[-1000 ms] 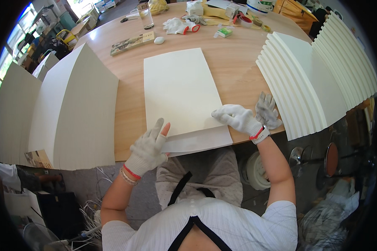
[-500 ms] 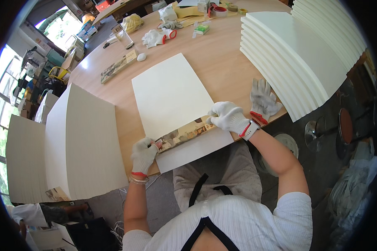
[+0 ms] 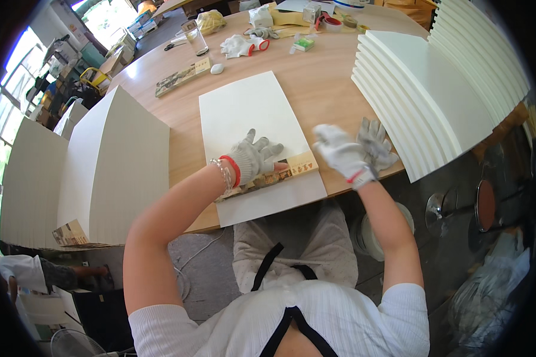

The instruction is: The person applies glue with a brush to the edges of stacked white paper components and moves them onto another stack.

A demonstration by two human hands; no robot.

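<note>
A white board or sheet [image 3: 250, 101] lies at the near table edge, its front part jutting over it. Across its near part runs a printed beige paper strip [image 3: 304, 165] with pictures. My left hand [image 3: 254, 156], in a white knit glove with bare fingertips showing, presses flat on the strip and sheet, fingers spread; it hides the strip's middle. My right hand [image 3: 341, 152], gloved too, is raised just right of the sheet, apart from the strip. Motion smears its fingers. Beside it a spare grey-white glove [image 3: 375, 143] lies on the table.
Tall white board stacks stand left [image 3: 125, 172] and right [image 3: 411, 83]. Farther back are a pile of printed strips [image 3: 183, 77], a white mouse-like object [image 3: 217, 69], a glass [image 3: 196, 43], red-cuffed gloves [image 3: 238, 46], a small green box [image 3: 304, 44] and tape rolls [image 3: 333, 24]. A stool [image 3: 485, 205] stands right.
My left hand has moved from the strip's left end to press flat across its middle. My right hand has let go of the strip's right end and shifted right. The view has shifted slightly.
</note>
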